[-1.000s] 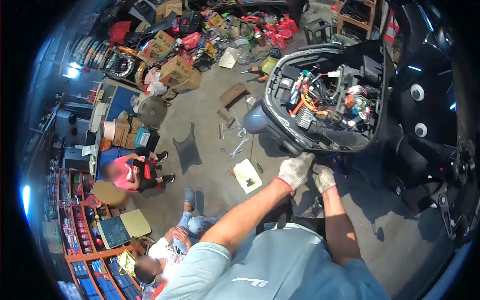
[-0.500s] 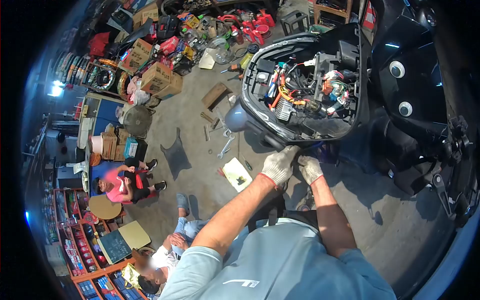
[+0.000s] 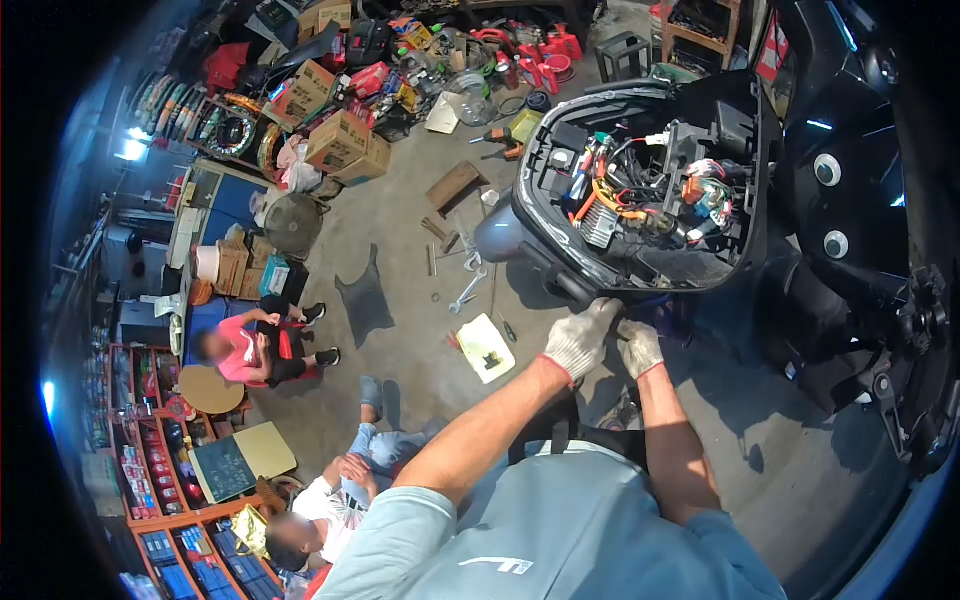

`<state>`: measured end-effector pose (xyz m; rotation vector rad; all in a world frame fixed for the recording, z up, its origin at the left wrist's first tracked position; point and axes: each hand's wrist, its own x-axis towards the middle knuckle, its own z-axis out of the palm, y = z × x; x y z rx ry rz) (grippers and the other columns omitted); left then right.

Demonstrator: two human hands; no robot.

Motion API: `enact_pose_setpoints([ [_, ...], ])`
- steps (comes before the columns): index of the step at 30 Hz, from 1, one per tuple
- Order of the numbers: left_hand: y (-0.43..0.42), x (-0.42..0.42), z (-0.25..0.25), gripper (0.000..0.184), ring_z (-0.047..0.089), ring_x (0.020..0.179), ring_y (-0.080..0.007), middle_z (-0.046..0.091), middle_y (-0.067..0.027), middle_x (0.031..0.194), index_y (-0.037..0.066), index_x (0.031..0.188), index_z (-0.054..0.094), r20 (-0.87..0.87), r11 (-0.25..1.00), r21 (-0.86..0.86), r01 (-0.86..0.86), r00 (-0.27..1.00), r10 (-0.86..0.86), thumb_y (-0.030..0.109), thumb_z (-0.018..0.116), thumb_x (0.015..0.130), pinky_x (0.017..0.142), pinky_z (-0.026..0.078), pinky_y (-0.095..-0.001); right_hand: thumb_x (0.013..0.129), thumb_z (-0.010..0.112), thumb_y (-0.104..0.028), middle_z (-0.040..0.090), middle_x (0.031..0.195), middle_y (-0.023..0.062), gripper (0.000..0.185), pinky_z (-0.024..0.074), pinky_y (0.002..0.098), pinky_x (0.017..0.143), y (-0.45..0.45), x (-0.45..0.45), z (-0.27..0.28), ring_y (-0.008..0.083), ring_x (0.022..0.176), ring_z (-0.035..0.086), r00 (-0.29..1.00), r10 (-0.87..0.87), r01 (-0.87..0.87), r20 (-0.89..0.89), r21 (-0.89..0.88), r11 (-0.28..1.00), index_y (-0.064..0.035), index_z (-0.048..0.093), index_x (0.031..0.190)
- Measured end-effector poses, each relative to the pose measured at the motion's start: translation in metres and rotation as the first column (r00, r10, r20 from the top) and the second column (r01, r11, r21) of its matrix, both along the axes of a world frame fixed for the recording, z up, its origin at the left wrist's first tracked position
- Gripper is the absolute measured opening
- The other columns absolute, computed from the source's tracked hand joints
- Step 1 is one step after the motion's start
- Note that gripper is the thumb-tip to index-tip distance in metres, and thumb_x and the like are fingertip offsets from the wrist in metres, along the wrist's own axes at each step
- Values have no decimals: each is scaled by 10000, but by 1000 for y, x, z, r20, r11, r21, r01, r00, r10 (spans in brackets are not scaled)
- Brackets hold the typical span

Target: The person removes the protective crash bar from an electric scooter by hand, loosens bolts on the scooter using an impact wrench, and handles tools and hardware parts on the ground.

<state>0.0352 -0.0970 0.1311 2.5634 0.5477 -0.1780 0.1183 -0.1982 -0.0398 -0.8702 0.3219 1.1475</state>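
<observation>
A dark scooter (image 3: 735, 275) stands at the right with its seat compartment (image 3: 640, 265) open, wires and connectors showing inside. My left hand (image 3: 580, 342), in a white knit glove, is closed at the compartment's lower edge; what it grips is too small to make out. Just right of it, my right hand (image 3: 640, 348), also gloved, has its fingers bent together below the same edge. Anything between those fingers is hidden. The two hands are close together, a small gap between them.
On the floor lie wrenches (image 3: 467, 290), a yellowish tray (image 3: 485, 348), a wooden block (image 3: 456, 188) and a dark panel (image 3: 366, 300). Two people sit at the left, one in a pink top (image 3: 240, 348), one in white (image 3: 325, 505). Cardboard boxes (image 3: 340, 142) are piled behind.
The view swung right and then back, shifting the whole scene. Both hands stay at the compartment's lower edge, with only slight shifts of the gloves.
</observation>
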Motion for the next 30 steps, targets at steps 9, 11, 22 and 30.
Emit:
enact_pose_setpoints([
  [9, -8, -147, -39, 392, 589, 915, -355, 551, -166, 1142, 94, 1185, 489, 122, 892, -147, -427, 887, 445, 95, 481, 793, 780, 467, -427, 834, 592, -16, 623, 836, 131, 114, 469, 324, 719, -1, 2, 3, 225, 764, 592, 1000, 19, -19, 20, 41, 999, 62, 613, 914],
  [11, -7, -186, -48, 404, 590, 902, -356, 574, -173, 1099, 134, 1187, 495, -112, 802, -108, -588, 809, 577, 88, 473, 786, 768, 466, -436, 838, 583, -9, 610, 851, 150, 133, 467, 330, 728, -2, 1, 4, 240, 766, 581, 997, -3, -2, 78, 60, 998, 85, 590, 931],
  [22, -7, -370, -179, 314, 613, 922, -325, 632, -158, 993, 81, 1077, 561, -385, 273, -273, -922, 365, 848, 108, 483, 774, 796, 480, -404, 837, 581, -16, 592, 907, 136, 194, 468, 352, 774, -13, 6, 23, 224, 807, 570, 938, 176, -146, 298, -120, 982, 74, 564, 1008],
  [30, 66, -400, -194, 238, 654, 686, -189, 638, -75, 907, 92, 1070, 549, -489, 224, -269, -937, 333, 806, 92, 466, 847, 569, 510, -302, 833, 591, -45, 558, 918, 88, 255, 465, 365, 790, -10, 10, 44, 211, 835, 534, 999, 39, -37, 19, -89, 995, 4, 535, 1077],
])
